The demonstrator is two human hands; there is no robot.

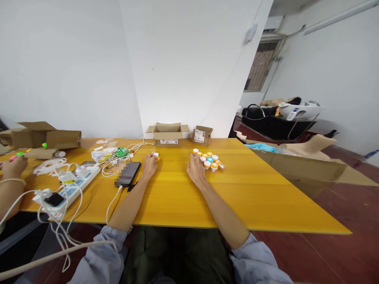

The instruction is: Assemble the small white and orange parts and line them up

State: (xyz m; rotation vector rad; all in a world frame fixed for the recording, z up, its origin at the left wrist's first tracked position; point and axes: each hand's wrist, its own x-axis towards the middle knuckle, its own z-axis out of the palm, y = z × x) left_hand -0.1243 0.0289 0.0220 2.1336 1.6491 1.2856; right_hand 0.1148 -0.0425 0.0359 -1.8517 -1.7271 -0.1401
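My left hand [150, 166] rests on the yellow table with its fingers closed at a small jar with a white top and an orange band [156, 155]. A clear piece [153, 150] stands just behind those fingertips. My right hand [196, 169] lies at the left edge of a cluster of small jars [209, 159] with white, orange and teal lids. Its fingers reach forward, somewhat apart, and seem to hold nothing. They partly hide the nearest jars. One clear, orange-ended container [220, 165] lies tilted at the cluster's right side.
Two cardboard boxes, an open one [167, 141] and a smaller one [202, 135], stand by the wall. Left are a phone [130, 174], a power strip [74, 189] with cables, and small packets [109, 154]. Another person's hand [14, 167] is at far left.
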